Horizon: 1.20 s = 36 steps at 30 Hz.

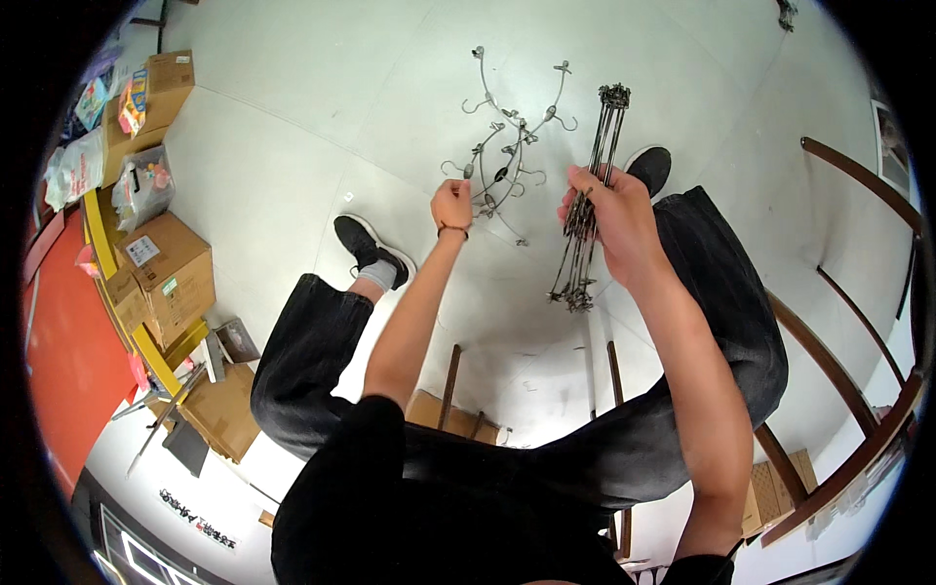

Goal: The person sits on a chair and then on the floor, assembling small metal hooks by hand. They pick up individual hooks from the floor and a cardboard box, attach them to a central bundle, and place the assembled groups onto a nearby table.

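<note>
A loose cluster of metal clip hangers (pixel 502 174), with thin bowed bars, small hooks and clips at the ends, lies on the pale floor ahead of me. My left hand (pixel 451 207) is closed at the near left side of this cluster, its fingertips pinching one hanger by the middle. To the right, my right hand (pixel 620 216) is wrapped round a bundle of similar clip hangers (pixel 608 127). The bundle stands nearly lengthwise, with clips gathered at its top and bottom ends. My palm and fingers hide part of its middle.
My shoes rest on the floor (pixel 292 127) either side. Cardboard boxes (pixel 171 268), a clear plastic tub (pixel 146 185) and bags line the left. Brown curved chair or rack bars (pixel 829 366) stand at right. Another small dark metal item (pixel 786 14) lies far right.
</note>
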Motion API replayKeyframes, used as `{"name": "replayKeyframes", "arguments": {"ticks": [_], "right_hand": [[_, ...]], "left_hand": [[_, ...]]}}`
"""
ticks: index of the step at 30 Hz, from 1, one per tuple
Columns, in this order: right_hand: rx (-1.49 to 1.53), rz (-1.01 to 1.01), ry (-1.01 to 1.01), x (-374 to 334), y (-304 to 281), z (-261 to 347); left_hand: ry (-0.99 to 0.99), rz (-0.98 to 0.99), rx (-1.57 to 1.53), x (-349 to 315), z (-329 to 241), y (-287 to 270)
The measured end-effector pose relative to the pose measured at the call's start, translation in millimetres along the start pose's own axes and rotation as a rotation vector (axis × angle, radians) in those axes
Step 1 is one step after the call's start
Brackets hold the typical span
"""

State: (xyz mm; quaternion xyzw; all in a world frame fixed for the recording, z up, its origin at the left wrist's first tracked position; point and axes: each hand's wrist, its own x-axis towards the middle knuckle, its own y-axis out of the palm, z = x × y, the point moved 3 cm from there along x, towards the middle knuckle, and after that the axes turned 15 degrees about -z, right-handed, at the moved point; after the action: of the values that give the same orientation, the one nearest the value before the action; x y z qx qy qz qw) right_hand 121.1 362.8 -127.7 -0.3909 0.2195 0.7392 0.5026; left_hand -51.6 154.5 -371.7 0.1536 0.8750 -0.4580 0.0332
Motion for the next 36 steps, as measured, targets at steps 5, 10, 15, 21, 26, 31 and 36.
{"name": "replayKeyframes", "arguments": {"ticks": [5, 10, 15, 21, 26, 31, 36], "right_hand": [[0.098, 0.073, -0.016, -6.2, 6.9, 4.7], [0.061, 0.071, 0.005, -4.0, 5.5, 7.5], [0.045, 0.035, -0.057, 3.4, -3.4, 6.5], [0.023, 0.028, -0.091, -0.3, 7.4, 3.6], [0.001, 0.039, -0.146, -17.3, 26.6, 4.3], [-0.026, 0.138, -0.141, -30.0, 46.5, 2.0], [0.164, 0.34, -0.092, -66.6, 67.6, 15.3]], "left_hand": [[0.035, 0.015, 0.402, 36.7, 84.0, 79.7], [0.37, -0.028, 0.449, 52.6, 97.6, 89.3], [-0.15, -0.017, 0.014, 77.5, 103.7, 44.0], [-0.543, 0.066, -0.466, 68.1, 66.7, -45.4], [-0.18, 0.054, -0.508, 7.6, -12.5, -136.4], [0.024, -0.034, -0.74, -59.2, -87.8, -215.0], [0.08, -0.077, -0.803, -101.1, -144.8, -256.5]]}}
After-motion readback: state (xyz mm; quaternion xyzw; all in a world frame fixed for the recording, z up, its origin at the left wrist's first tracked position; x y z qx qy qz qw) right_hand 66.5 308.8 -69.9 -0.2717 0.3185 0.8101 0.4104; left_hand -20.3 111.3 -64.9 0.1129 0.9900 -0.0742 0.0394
